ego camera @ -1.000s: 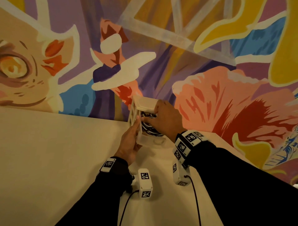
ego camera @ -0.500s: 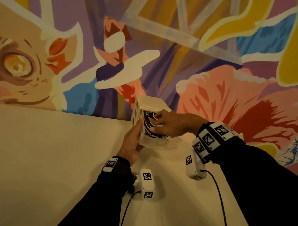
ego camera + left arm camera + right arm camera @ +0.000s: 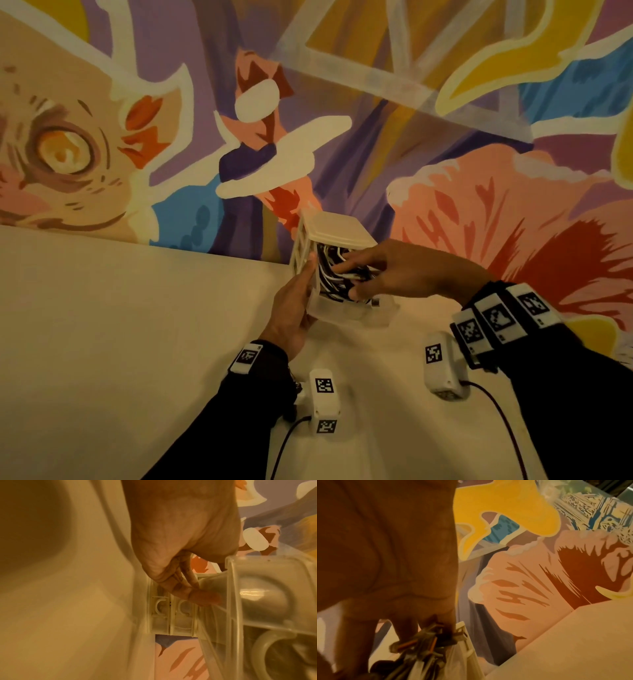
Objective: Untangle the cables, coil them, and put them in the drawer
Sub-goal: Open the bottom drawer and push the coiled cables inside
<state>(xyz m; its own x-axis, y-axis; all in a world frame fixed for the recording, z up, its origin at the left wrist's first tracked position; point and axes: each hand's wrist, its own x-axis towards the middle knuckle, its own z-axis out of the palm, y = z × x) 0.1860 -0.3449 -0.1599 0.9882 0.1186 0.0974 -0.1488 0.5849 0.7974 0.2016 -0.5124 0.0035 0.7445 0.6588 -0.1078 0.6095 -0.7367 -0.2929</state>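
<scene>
Cables [image 3: 334, 277], black and white, sit bundled inside the pulled-out clear drawer [image 3: 346, 313] of a small white drawer unit [image 3: 337, 228] on our counter [image 3: 120, 325], against the painted wall [image 3: 445, 171]. Our left hand [image 3: 291, 308] lies flat along the unit's left side, fingers [image 3: 180, 584] straight and pressed together against the plastic. Our right hand [image 3: 387, 270] reaches into the drawer from the right; its fingers [image 3: 346, 260] rest extended on the bundle, thumb low beside it. Whether they pinch a strand, we cannot tell.
</scene>
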